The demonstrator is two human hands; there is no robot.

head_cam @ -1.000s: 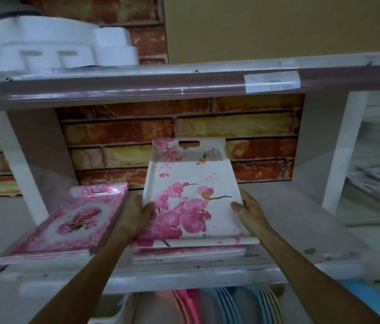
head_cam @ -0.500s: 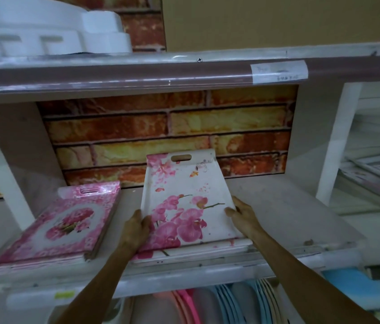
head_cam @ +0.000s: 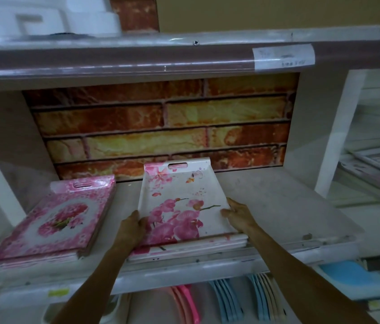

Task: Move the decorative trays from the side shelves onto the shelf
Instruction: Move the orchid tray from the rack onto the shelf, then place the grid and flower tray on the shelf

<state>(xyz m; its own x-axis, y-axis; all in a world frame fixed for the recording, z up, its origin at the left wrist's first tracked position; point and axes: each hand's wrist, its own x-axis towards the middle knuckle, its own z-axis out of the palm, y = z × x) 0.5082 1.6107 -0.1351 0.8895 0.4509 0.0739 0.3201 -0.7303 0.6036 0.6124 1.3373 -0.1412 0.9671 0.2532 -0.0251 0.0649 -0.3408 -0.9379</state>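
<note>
An orchid-print tray (head_cam: pixel 179 206), white with pink blossoms and a slot handle at its far end, lies flat on top of a small stack of like trays at the middle of the shelf (head_cam: pixel 277 206), its far edge close to the brick-pattern back panel (head_cam: pixel 161 127). The left hand (head_cam: pixel 130 230) grasps the tray's near left edge, thumb curled over the rim; the right hand (head_cam: pixel 238 216) grasps the near right edge the same way, so each grip is closed on the tray. Just to the left, apart from it, a stack of pink rose-print trays (head_cam: pixel 60 216) lies at a slant. White foam packing (head_cam: pixel 44 17) sits on the shelf above. Below hang pink (head_cam: pixel 188 305) and blue plastic pieces (head_cam: pixel 226 300). More trays (head_cam: pixel 376 164) rest in the right-hand bay.
</note>
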